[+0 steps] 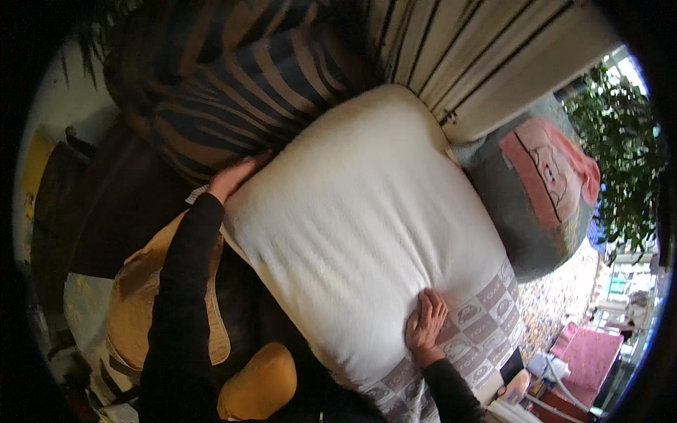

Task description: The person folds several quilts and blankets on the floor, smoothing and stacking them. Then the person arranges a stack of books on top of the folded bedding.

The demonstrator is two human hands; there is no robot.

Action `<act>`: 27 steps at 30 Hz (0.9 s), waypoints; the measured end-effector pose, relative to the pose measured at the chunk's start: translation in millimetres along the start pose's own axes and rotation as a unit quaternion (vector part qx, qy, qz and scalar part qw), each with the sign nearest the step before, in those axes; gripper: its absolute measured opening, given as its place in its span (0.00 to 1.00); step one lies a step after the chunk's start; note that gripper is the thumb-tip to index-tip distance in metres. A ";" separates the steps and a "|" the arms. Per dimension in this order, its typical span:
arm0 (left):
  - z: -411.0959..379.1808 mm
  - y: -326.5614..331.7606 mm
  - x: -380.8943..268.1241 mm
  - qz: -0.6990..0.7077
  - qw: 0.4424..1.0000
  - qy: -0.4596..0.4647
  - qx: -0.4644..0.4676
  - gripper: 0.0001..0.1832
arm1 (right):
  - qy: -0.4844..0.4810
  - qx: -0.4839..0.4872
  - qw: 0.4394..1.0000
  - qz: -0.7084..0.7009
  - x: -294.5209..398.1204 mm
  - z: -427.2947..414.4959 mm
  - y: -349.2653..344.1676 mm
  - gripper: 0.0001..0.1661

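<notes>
A large cream cushion (344,222), plump and creased, fills the middle of the view, its lower right end in a grey-and-white checked cover (473,338) with printed figures. My left hand (240,174) lies along the cushion's left edge, beside a dark, brown-striped cover; its fingertips are partly hidden between the two. On the cushion, near the border of the checked cover, rests my right hand (427,322) with its fingers slightly curled. Whether it pinches any cloth cannot be told.
The zebra-striped cover (254,90) lies beyond the cushion at upper left. Cream slatted panels (476,58) stand at the top. A grey rounded cushion (508,211) with a pink cartoon patch (550,172) sits at right, near a leafy plant (616,143). A tan cloth item (140,296) lies at lower left.
</notes>
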State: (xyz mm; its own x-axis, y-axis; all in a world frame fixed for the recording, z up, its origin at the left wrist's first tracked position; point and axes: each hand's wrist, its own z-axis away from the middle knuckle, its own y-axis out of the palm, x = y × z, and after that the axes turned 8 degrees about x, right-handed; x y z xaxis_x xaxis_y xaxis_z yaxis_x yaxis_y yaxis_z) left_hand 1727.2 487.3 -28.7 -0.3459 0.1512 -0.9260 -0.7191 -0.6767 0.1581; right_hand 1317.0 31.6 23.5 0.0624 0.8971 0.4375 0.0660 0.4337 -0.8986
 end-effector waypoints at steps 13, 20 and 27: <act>-4.5 46.8 -46.0 -0.232 0.927 -0.131 -0.263 0.32 | -0.003 -0.020 0.999 0.033 2.3 -3.2 1.2 0.25; 114.5 72.2 5.0 -0.227 0.874 -0.079 -0.423 0.31 | 0.000 -0.020 1.000 0.023 1.9 -1.7 4.3 0.27; 85.3 78.9 36.5 0.153 0.927 -0.045 -0.340 0.39 | 0.019 -0.013 0.999 0.038 -4.7 4.8 2.8 0.28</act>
State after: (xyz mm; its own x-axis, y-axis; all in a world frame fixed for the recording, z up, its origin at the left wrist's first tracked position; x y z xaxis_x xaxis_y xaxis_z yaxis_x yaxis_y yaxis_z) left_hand 1606.4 500.8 -20.8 -0.5422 -0.0847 -0.8360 -0.0430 -0.9908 0.1283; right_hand 1312.0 29.0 18.8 0.1051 0.9234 0.3691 0.0854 0.3614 -0.9285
